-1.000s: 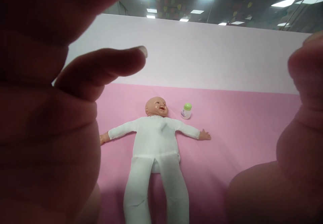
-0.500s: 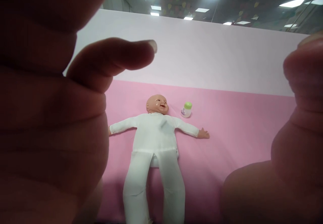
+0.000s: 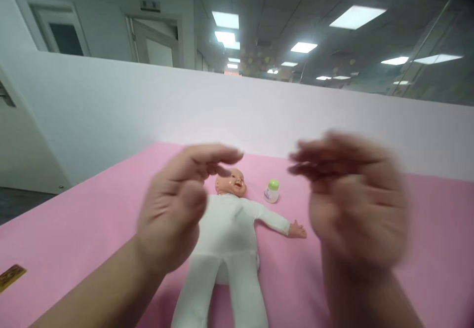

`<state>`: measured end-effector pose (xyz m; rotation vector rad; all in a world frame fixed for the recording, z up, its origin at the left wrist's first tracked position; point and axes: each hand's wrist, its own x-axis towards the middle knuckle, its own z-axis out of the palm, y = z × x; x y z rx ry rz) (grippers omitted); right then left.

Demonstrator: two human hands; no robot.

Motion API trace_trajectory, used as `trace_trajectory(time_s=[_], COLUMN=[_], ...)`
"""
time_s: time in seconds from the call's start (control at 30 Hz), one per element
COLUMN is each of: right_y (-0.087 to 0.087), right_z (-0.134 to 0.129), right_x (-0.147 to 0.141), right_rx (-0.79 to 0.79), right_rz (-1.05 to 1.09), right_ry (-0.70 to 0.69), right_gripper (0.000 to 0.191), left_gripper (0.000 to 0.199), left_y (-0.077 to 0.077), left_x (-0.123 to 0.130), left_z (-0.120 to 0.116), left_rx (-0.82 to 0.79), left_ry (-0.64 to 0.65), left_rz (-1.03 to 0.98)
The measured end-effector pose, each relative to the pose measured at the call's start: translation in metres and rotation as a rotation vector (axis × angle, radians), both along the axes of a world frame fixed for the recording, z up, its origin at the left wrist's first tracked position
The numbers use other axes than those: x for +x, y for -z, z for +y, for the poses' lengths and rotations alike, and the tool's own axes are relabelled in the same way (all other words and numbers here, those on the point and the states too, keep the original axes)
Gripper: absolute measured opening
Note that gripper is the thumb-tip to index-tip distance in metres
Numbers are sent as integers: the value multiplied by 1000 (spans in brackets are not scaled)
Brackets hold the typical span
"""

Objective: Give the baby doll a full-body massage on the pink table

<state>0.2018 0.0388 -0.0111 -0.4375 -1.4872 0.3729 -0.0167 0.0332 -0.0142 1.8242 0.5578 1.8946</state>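
A baby doll [image 3: 229, 229] in white clothes lies face up on a pink surface [image 3: 296, 278], its head turned a little to the right. Beside its head stands a small bottle [image 3: 271, 192] with a green cap. My left hand [image 3: 177, 204] is raised above the doll's arm and shoulder at the left, fingers curved and apart, holding nothing. To the right of the bottle, my right hand [image 3: 355, 200] is also in the air, blurred by motion, with curved fingers and nothing visible in it.
A white partition [image 3: 240, 116] runs behind the pink surface. At the left edge lies a yellow-brown label [image 3: 12, 277]. Doors and lit ceiling panels show beyond the partition.
Both hands have moved away from the camera, forward and inward over the pink surface. The view has tilted upward and shows more of the room. Doll and bottle have stayed in place.
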Motion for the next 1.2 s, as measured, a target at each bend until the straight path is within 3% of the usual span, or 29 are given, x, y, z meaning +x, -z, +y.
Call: trace_trajectory(time_s=[0.07,0.2,0.3,0.43,0.7,0.97,1.2], right_y=[27,92,118,131,144,159,162], right_z=[19,51,57,60,67,77,79], right_x=[1,6,5,0,1,-8,-5], right_rx=[-196,-743,-893,-902,-949,-1008,-1016], right_rz=[-84,-392,-741,-923,-978,-733,-597], right_ry=[-3,102,244,284,329,280,181], right_gripper=[22,27,33,46,58,44,39], left_gripper=[31,26,31,39,67,52,44], left_y=[31,102,127,127,124,140,149], left_x=[-15,-40,-48,-54,-54,-31,-29], left_z=[25,68,84,91,86,86,88], left_rx=[-206,-557,-668,-786,-878,-755,-759], left_ry=[-60,-341,-420,-490,-479,-510,-513], left_rz=[198,523,744,875,1162,1005,906])
